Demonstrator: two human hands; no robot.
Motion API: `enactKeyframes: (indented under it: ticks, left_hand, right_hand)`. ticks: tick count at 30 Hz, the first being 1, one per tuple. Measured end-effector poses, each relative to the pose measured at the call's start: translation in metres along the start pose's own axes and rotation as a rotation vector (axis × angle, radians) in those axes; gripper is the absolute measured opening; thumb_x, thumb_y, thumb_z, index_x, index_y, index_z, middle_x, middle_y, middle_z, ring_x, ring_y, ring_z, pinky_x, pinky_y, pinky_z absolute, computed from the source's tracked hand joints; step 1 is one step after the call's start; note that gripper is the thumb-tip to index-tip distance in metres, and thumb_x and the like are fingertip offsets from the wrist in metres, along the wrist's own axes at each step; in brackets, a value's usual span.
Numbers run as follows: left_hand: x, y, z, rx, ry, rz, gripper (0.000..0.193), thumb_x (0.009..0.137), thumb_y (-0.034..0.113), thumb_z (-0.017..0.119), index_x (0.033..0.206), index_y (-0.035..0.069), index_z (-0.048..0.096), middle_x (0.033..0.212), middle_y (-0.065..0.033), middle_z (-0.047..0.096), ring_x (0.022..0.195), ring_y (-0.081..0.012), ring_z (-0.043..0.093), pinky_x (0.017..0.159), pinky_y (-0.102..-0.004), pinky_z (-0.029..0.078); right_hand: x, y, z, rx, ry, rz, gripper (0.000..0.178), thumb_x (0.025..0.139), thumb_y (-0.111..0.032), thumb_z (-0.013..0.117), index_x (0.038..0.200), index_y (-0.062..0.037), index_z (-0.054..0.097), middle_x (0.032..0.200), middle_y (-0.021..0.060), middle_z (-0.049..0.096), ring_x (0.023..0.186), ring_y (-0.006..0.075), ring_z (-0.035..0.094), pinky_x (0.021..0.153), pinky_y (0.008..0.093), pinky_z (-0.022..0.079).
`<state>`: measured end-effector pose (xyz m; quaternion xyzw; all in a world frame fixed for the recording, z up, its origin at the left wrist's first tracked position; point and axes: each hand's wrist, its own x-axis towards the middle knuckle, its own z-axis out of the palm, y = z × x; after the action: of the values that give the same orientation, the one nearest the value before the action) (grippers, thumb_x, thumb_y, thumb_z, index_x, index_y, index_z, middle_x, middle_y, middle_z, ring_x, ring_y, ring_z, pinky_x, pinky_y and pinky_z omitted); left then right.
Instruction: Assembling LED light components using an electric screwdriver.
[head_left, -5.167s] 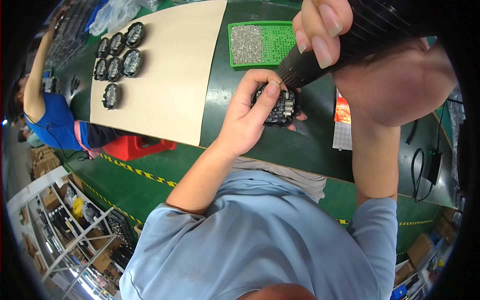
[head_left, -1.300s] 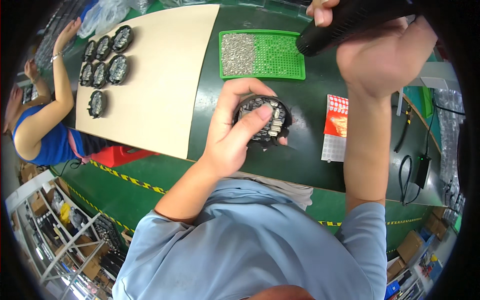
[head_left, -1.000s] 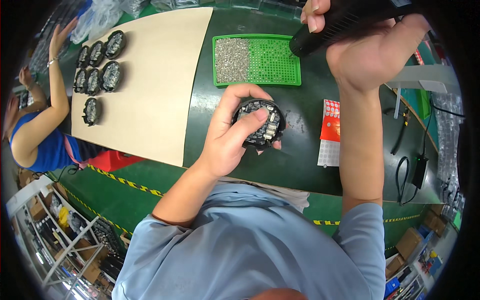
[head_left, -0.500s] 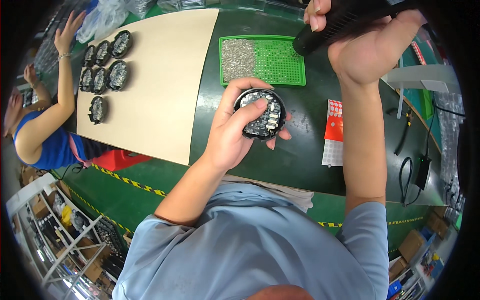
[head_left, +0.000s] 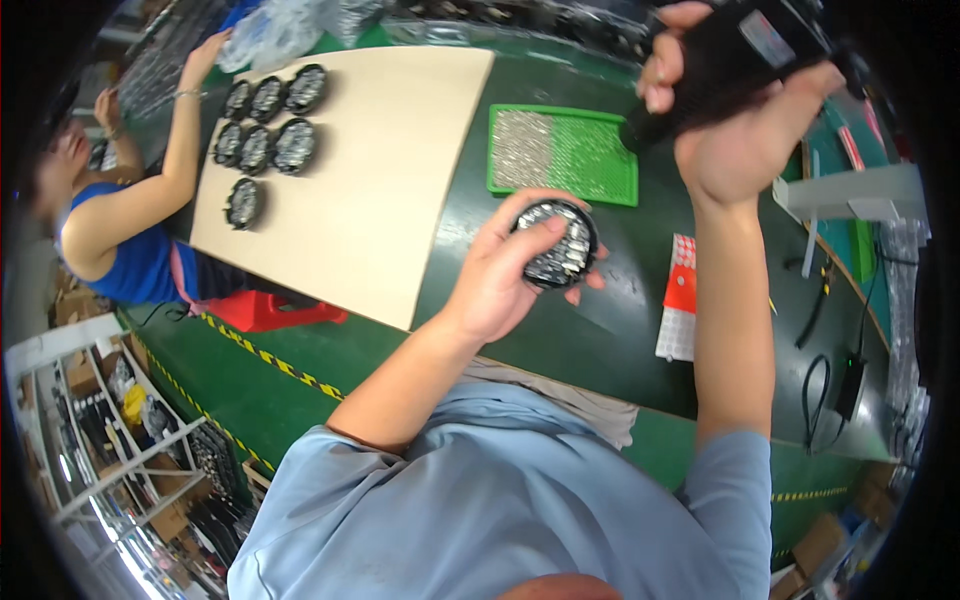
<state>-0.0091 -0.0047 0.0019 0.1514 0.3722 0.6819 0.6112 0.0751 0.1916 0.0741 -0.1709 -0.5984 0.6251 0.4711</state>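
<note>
My left hand (head_left: 492, 285) is closed round a round black housing with a circuit board (head_left: 568, 255) inside, the thumb lying across the board. The board faces up, and the fingertips show past the far rim. My right hand (head_left: 735, 165) grips a black electric screwdriver (head_left: 750, 55) whose narrow end points down-left, by the right edge of the green tray (head_left: 612, 200); its tip is not plain to see. Small metal screws (head_left: 520, 145) heap in the tray's left part, while the rest shows a grid of holes.
Several similar round housings (head_left: 293, 146) stand on a beige board (head_left: 395, 190) at the left. Red and white sticker sheets (head_left: 680, 290) lie near my right forearm. A grey bracket (head_left: 850, 190), cables (head_left: 820, 400) and cutters (head_left: 815, 305) are at the right. A co-worker (head_left: 130, 240) sits at the left.
The view has shifted, so the table and tray appear lower and further right. The screwdriver has turned a little, showing a label on its side. Both hands keep their holds.
</note>
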Motion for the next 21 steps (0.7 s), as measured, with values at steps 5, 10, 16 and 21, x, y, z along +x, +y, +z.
enactKeyframes:
  ticks: [5, 10, 16, 21]
  left_hand:
    - [0.001, -0.01, -0.006, -0.061, -0.072, -0.038, 0.025, 0.106, 0.019, 0.052, 0.127, 0.006, 0.054, 0.101, -0.0209, 0.07, 0.081, -0.0298, 0.074, 0.06, -0.0352, 0.056]
    - [0.0, -0.009, -0.005, -0.039, -0.06, -0.015, 0.025, 0.107, 0.018, 0.051, 0.129, 0.008, 0.052, 0.103, -0.0192, 0.07, 0.082, -0.0276, 0.074, 0.06, -0.0322, 0.055]
    - [0.002, -0.011, -0.006, -0.043, -0.077, 0.002, 0.022, 0.107, 0.02, 0.052, 0.126, 0.01, 0.052, 0.103, -0.0167, 0.07, 0.083, -0.0262, 0.074, 0.059, -0.0324, 0.055]
    - [0.002, -0.012, -0.007, -0.007, -0.069, 0.002, 0.023, 0.107, 0.021, 0.051, 0.127, 0.01, 0.051, 0.104, -0.0161, 0.07, 0.082, -0.0252, 0.074, 0.06, -0.0322, 0.055]
  right_hand:
    - [-0.006, 0.002, -0.006, 0.184, -0.077, 0.04, 0.111, 0.086, -0.093, 0.012, 0.114, 0.0024, 0.061, 0.076, 0.0069, 0.058, 0.061, 0.017, 0.052, 0.058, 0.028, 0.044]
    - [-0.007, 0.001, -0.004, 0.166, -0.074, 0.027, 0.112, 0.087, -0.092, 0.014, 0.119, 0.0055, 0.058, 0.077, 0.008, 0.058, 0.064, 0.0176, 0.053, 0.06, 0.0283, 0.044]
    - [-0.016, -0.029, -0.017, 0.261, -0.164, -0.095, 0.108, 0.085, -0.091, 0.035, 0.129, 0.006, 0.055, 0.082, 0.007, 0.052, 0.07, 0.0169, 0.049, 0.071, 0.0328, 0.04]
    - [-0.033, -0.062, -0.004, 0.281, -0.187, -0.143, 0.099, 0.089, -0.086, 0.037, 0.124, 0.0045, 0.056, 0.076, 0.006, 0.051, 0.059, 0.0138, 0.047, 0.065, 0.0312, 0.039]
